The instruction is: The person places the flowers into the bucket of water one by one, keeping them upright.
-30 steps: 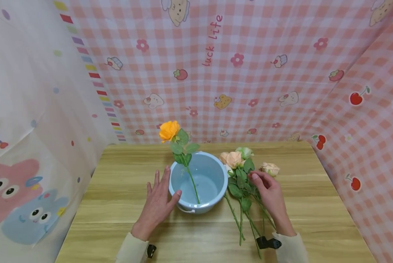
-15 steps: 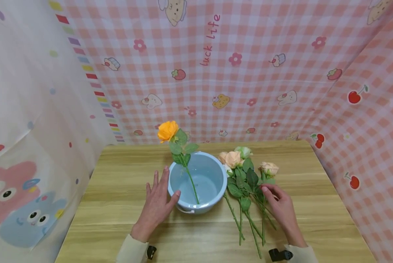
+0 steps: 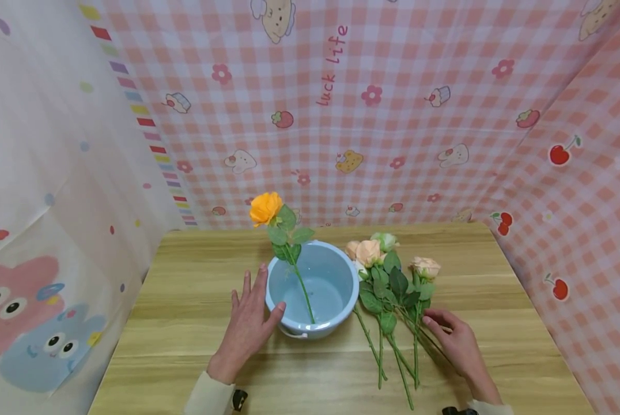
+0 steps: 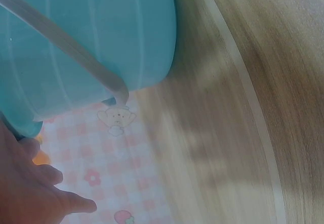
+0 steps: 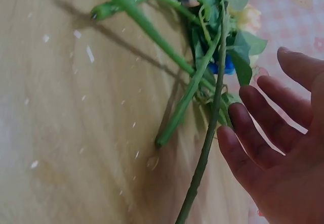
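A light blue bucket (image 3: 341,320) stands mid-table with one orange rose (image 3: 265,208) leaning in it, its stem reaching the bottom. My left hand (image 3: 248,325) rests against the bucket's left rim with fingers spread. The white handle (image 4: 66,39) hangs down the bucket's side in the left wrist view. To the right lies a bunch of peach and white roses (image 3: 368,252) with green leaves and long stems. My right hand (image 3: 457,340) is beside the rightmost peach rose (image 3: 425,267), fingers loosely bent. In the right wrist view a dark stem (image 5: 210,133) runs just past the fingertips.
Several stem ends (image 3: 381,369) point toward the table's front edge. Small white flecks (image 5: 90,53) show on the wooden table (image 3: 175,276). A pink checked cloth (image 3: 419,190) hangs behind and at the right, a pale cartoon cloth (image 3: 82,230) at the left.
My right hand has drawn back from the leaves, down and to the right along the stems, uncovering the rightmost rose's leaves. The left hand and bucket have stayed in place.
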{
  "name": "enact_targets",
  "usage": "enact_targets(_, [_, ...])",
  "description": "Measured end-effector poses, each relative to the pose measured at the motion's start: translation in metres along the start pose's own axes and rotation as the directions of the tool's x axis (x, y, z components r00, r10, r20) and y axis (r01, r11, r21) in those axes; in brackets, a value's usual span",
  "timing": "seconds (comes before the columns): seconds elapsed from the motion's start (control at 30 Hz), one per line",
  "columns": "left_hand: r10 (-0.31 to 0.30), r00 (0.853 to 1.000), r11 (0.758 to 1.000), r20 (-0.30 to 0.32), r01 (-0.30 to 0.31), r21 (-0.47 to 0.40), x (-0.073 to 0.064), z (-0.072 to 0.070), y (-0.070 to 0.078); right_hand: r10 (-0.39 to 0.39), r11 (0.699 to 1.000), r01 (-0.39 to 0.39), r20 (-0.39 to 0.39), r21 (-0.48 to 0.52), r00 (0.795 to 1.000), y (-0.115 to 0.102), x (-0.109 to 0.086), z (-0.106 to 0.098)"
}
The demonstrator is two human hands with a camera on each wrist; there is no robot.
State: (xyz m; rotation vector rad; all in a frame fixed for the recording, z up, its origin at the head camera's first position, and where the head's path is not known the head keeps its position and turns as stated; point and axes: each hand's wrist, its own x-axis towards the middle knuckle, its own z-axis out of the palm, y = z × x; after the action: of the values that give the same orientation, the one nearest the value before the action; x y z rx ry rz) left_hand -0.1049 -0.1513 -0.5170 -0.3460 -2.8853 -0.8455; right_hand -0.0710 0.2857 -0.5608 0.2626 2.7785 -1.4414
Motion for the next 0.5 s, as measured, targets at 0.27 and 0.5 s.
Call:
enact_targets(0.27, [0.0,1.0,1.0,-0.005,0.0,-0.016,0.0,0.0,0.0,-0.028,0.999,0.029,0.044,-0.018,0.999,0.014,-0.002,0.002])
enact_targets(0.5, [0.001,1.0,1.0,-0.008,-0.001,-0.012,0.0,0.0,0.001,-0.035,0.998,0.037,0.06,-0.04,0.998,0.018,-0.006,0.004])
